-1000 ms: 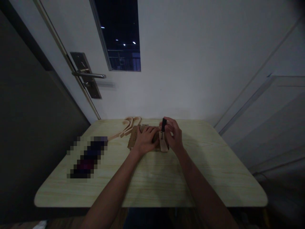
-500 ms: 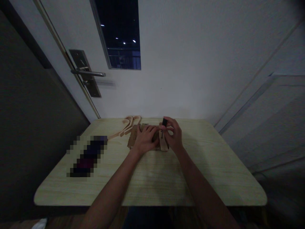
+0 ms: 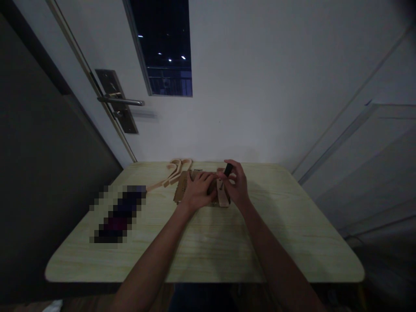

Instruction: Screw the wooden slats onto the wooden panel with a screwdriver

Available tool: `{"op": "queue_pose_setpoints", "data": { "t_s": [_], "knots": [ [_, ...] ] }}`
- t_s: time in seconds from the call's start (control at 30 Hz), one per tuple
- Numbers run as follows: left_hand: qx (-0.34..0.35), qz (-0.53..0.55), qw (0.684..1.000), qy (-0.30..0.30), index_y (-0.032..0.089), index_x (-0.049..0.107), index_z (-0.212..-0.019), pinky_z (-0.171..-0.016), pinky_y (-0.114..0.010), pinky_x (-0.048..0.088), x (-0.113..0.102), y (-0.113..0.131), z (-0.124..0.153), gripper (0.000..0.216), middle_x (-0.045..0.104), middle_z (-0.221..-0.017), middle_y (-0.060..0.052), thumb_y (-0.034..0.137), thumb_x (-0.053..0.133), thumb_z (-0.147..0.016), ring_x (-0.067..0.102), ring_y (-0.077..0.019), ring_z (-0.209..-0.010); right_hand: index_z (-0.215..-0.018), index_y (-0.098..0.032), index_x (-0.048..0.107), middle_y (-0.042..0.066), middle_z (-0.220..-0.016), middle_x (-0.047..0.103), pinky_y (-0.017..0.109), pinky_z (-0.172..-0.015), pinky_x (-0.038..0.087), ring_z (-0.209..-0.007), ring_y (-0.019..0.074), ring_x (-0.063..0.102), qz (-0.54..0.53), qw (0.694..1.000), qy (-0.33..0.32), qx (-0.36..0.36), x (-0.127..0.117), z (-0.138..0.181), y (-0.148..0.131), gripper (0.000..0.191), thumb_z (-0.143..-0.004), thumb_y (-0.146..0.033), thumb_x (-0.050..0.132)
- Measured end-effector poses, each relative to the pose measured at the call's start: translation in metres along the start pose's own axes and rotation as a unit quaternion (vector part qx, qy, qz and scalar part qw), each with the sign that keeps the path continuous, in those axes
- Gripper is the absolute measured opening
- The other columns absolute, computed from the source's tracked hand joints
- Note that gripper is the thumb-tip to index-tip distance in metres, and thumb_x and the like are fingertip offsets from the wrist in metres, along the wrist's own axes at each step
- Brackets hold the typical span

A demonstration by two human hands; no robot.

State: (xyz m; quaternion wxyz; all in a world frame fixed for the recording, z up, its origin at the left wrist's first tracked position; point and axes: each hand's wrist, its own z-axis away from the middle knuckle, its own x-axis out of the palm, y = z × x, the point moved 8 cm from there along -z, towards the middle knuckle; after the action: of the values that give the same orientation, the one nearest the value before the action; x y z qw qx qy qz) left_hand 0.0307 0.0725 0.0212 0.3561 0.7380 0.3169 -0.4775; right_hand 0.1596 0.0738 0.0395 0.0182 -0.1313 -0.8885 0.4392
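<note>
My right hand is closed around the black handle of a small screwdriver. The screwdriver leans to the right, with its thin shaft reaching down to a pale wooden strip. Whether its tip sits in a screw is too small to tell. My left hand lies with fingers stretched over a brown, cardboard-like box, fingertips beside the strip. The strip lies along the right end of the box, and my left hand covers the middle of the box.
Curved pale wooden pieces lie behind and left of the box on the light wood table. A pixelated dark object lies at the table's left. Beyond the back edge stands a white door with a metal handle.
The screwdriver's handle has tipped to the right, from nearly upright to slanted, and my right fingers have shifted with it. My left hand stays in place on the box.
</note>
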Motion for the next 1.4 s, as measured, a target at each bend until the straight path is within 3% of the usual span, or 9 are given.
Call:
{"op": "queue_pose_setpoints", "data": {
  "t_s": [0.13,0.27,0.63,0.83,1.1,1.3,1.4],
  "knots": [
    [0.004,0.004,1.000,0.005,0.029,0.045,-0.129,-0.109,-0.071,0.009,-0.001,0.000,-0.001,0.043,0.054,-0.135,-0.005,0.034,0.051,-0.087,0.042,-0.0279,-0.128,-0.114,-0.029,0.059,0.005,-0.105,0.061,0.027,-0.065,0.055,-0.089,0.0165,0.063,0.014,0.999,-0.013,-0.033,0.000,0.000,-0.010,0.030,-0.086,-0.039,0.061],
    [0.000,0.009,1.000,0.004,0.030,0.047,-0.128,-0.111,-0.069,0.007,-0.001,-0.001,0.000,0.043,0.054,-0.136,-0.004,0.033,0.052,-0.086,0.041,-0.0275,-0.130,-0.118,-0.029,0.058,0.005,-0.101,0.065,0.031,-0.074,0.056,-0.089,0.0156,0.064,-0.040,0.998,-0.032,-0.047,0.001,0.001,-0.014,0.029,-0.095,-0.039,0.045],
    [0.004,0.009,1.000,0.013,0.030,0.046,-0.129,-0.111,-0.069,0.007,0.000,-0.001,0.000,0.044,0.055,-0.135,-0.004,0.033,0.052,-0.086,0.042,-0.0274,-0.129,-0.110,-0.029,0.059,0.003,-0.101,0.069,0.028,-0.069,0.056,-0.083,0.0143,0.068,-0.048,0.998,-0.022,-0.030,0.003,0.000,-0.008,0.022,-0.090,-0.037,0.056],
    [0.003,0.007,1.000,0.014,0.029,0.047,-0.127,-0.112,-0.067,0.006,-0.001,-0.001,0.000,0.042,0.055,-0.135,-0.005,0.034,0.052,-0.086,0.043,-0.0268,-0.128,-0.109,-0.029,0.060,0.002,-0.094,0.070,0.027,-0.066,0.056,-0.081,0.0151,0.069,-0.015,0.999,0.016,-0.023,-0.004,0.000,-0.007,0.023,-0.088,-0.037,0.059],
    [0.005,0.013,1.000,0.007,0.030,0.044,-0.131,-0.111,-0.068,0.006,-0.001,-0.001,0.000,0.046,0.053,-0.137,-0.005,0.032,0.051,-0.086,0.041,-0.0273,-0.130,-0.117,-0.027,0.056,0.006,-0.102,0.070,0.033,-0.079,0.056,-0.090,0.0162,0.069,-0.069,0.996,-0.029,-0.041,0.003,0.001,-0.014,0.027,-0.094,-0.038,0.048],
    [-0.001,0.008,1.000,0.002,0.029,0.046,-0.129,-0.110,-0.069,0.008,-0.001,0.000,0.000,0.044,0.055,-0.135,-0.005,0.032,0.051,-0.085,0.041,-0.0279,-0.129,-0.121,-0.028,0.052,0.000,-0.085,0.065,0.027,-0.064,0.056,-0.070,0.0129,0.065,-0.028,0.999,0.012,-0.022,0.000,0.000,-0.007,0.040,-0.084,-0.039,0.063],
    [0.000,0.009,1.000,0.001,0.029,0.047,-0.129,-0.110,-0.070,0.010,-0.002,0.000,0.000,0.044,0.054,-0.134,-0.005,0.032,0.051,-0.085,0.041,-0.0285,-0.128,-0.117,-0.029,0.057,0.000,-0.088,0.061,0.025,-0.059,0.054,-0.069,0.0119,0.061,0.015,0.999,0.035,-0.032,-0.004,0.000,-0.007,0.037,-0.082,-0.037,0.066]
  ]
}}
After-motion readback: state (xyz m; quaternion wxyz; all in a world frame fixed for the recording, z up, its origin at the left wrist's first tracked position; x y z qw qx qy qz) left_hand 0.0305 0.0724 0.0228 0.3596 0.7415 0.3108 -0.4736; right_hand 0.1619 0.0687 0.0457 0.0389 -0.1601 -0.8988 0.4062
